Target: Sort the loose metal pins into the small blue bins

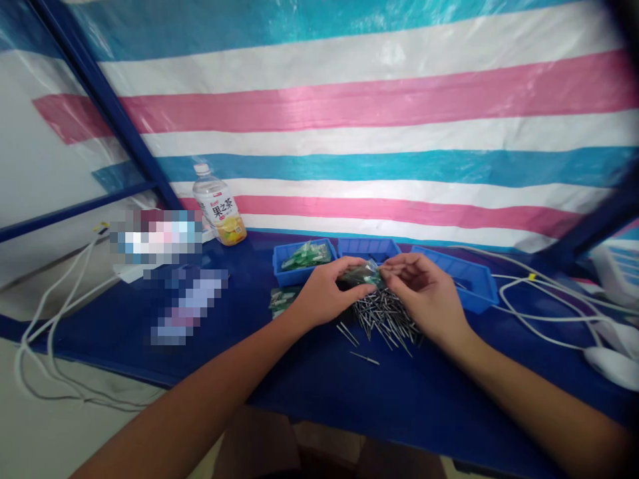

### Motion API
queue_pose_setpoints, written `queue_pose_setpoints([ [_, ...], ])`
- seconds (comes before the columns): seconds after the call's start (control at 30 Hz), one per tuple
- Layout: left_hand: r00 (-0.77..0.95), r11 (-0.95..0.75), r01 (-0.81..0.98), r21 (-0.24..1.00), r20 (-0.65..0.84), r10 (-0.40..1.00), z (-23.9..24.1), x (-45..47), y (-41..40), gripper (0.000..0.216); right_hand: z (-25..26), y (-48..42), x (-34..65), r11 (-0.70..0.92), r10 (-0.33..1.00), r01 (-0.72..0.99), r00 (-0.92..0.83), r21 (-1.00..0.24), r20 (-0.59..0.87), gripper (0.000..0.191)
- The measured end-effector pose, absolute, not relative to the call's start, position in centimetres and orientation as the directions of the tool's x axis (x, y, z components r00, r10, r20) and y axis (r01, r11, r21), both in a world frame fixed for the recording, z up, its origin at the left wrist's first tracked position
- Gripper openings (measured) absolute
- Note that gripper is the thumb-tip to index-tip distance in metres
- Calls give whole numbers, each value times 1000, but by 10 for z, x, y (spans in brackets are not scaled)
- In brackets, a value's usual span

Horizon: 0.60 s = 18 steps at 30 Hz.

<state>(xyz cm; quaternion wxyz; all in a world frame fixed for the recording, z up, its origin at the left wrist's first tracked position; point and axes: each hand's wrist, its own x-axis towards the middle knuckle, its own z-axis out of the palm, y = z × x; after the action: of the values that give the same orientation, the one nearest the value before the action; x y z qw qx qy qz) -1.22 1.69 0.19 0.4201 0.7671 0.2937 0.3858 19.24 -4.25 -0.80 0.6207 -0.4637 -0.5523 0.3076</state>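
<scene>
Above a heap of thin metal pins (387, 320), my left hand (324, 289) is closed on a small clear plastic bag (367, 274) with a green tint. My right hand (429, 293) pinches the bag's right end between thumb and fingers. What lies inside the bag is too blurred to make out. Several loose pins (365, 358) rest on the blue table in front of the heap. Behind my left hand, a blue bin (278, 274) holds similar green-tinted bags (307, 255). More such bags (280, 301) lie on the table just left of my left wrist.
Two more blue bins, a middle one (369, 246) and a right one (482, 293), stand behind my hands. A drink bottle (219, 206) is at the back left. White cables (529, 318) and a white mouse-like object (612, 366) lie at the right. Striped sheeting (349, 113) hangs behind the table.
</scene>
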Motion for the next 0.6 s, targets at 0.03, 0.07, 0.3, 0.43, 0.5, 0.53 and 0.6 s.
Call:
queue_pose_setpoints([
  [0.03, 528, -469, 131, 874, 339, 779, 0, -12, 18, 44, -8, -41, 192, 370, 900, 104, 206, -923, 384, 20],
  [0.07, 525, -456, 126, 881, 331, 784, -2, -11, 19, 45, -8, -41, 192, 362, 904, 86, 212, -928, 372, 20],
  [0.3, 482, -290, -68, 954, 286, 828, -7, -12, 29, 42, -6, -40, 194, 324, 913, 93, 229, -941, 337, 26],
  [0.43, 493, -266, -85, 960, 272, 826, -6, -13, 30, 39, -8, -41, 193, 320, 936, 90, 127, -943, 329, 34],
  [0.5, 508, -249, -84, 965, 256, 823, -5, -13, 29, 40, -9, -41, 193, 308, 946, 77, 84, -948, 314, 37],
  [0.53, 512, -245, -81, 966, 251, 821, -5, -13, 28, 41, -9, -41, 193, 300, 949, 86, 75, -950, 307, 36],
  [0.6, 512, -240, -80, 968, 246, 823, -3, -13, 27, 43, -9, -41, 193, 286, 951, 121, 89, -950, 298, 32],
])
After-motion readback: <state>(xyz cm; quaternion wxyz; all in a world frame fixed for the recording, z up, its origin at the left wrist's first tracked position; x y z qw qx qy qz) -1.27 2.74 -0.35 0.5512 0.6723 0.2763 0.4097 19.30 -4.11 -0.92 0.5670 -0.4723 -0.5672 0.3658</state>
